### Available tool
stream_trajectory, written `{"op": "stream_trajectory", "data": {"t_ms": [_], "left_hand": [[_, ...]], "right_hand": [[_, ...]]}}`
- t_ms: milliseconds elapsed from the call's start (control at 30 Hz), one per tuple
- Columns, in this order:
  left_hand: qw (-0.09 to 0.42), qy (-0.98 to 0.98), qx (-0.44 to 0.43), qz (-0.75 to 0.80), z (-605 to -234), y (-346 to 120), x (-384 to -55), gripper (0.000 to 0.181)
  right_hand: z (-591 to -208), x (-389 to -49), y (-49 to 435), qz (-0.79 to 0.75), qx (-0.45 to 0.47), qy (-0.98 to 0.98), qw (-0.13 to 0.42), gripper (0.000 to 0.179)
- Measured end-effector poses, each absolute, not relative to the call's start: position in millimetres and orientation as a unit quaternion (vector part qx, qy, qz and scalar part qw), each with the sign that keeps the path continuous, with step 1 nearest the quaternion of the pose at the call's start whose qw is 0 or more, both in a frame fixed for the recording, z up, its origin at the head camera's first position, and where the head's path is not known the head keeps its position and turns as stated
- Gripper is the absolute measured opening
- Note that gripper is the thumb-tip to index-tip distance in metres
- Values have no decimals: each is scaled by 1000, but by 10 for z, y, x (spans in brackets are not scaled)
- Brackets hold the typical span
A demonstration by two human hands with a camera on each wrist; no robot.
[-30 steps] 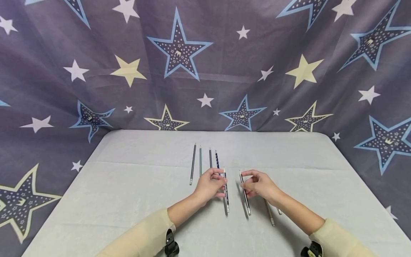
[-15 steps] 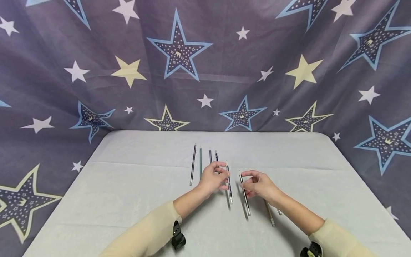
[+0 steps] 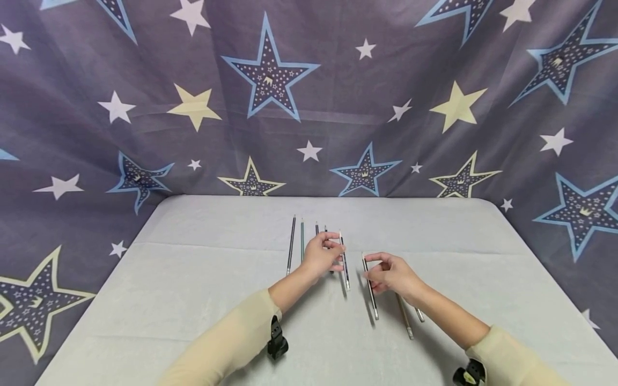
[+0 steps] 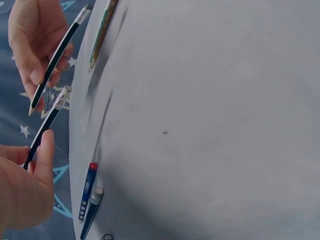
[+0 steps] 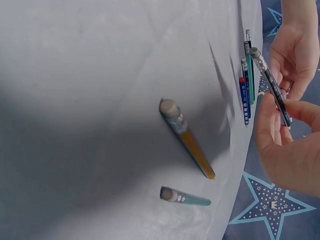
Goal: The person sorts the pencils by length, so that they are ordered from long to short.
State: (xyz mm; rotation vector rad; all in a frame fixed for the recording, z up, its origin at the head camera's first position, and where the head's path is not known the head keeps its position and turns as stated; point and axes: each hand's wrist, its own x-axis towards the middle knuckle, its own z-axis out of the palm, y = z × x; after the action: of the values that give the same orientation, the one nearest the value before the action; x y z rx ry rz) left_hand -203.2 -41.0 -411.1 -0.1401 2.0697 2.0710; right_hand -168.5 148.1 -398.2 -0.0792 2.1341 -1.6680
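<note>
Pinches a dark pencil (image 3: 346, 276) between thumb and fingers of the left hand (image 3: 322, 258), and a black pencil (image 3: 373, 300) likewise in the right hand (image 3: 393, 279). Looks raised on both sides, judging by shadows set off from the shafts. Points both tips far and both erasers near, with a slight lean, leaving a gap over the bare table (image 3: 328, 348).

Now sits farther away on the left than a second ago: has carried the dark pencil toward the far side, with the black pencil kept in almost the same spot on the right. Suggests, as a judgement, shifting by the left hand alone, bringing its pencil nearer to level with the row (image 3: 291, 249) just to the left. Not yet set down, to all appearances, on either side.

In that row, from left to right: an outer pencil (image 3: 292, 236), a green pencil (image 3: 302, 241), a third pencil (image 3: 316, 229) and a blue pencil (image 4: 86, 187) with a red end. In the way there: the left hand, hiding near parts of the row from the head view.

Farther right, on the table: a brown pencil (image 3: 404, 316) and a teal pencil (image 5: 192, 198), apart from each other, partly covered in the head view by the right hand and forearm. Beyond the far edge: a starry curtain (image 3: 333, 80).
</note>
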Motion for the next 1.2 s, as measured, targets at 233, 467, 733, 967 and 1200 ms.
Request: {"op": "stream_trajectory", "data": {"t_ms": [233,467,733,967,1200], "left_hand": [[89,714,-53,693,-4113,-394,-2136,34],[67,732,-47,676,-4115,-398,-2199,33],[61,755,-53,650,-4177,-407,-2271,30],[49,765,-66,638,-4226,-396,-2351,31],[49,752,-73,653,-4252,-308,-2417,32]], "right_hand": [[-3963,-1689,1469,-605,-36,765,219,49],[-3974,-1700,1458,-606,-34,764,216,49],[-4007,-1706,1449,-601,-31,766,224,46],[-4007,-1713,1437,-602,-31,765,225,45],[-3997,-1712,1421,-604,-36,763,227,47]]}}
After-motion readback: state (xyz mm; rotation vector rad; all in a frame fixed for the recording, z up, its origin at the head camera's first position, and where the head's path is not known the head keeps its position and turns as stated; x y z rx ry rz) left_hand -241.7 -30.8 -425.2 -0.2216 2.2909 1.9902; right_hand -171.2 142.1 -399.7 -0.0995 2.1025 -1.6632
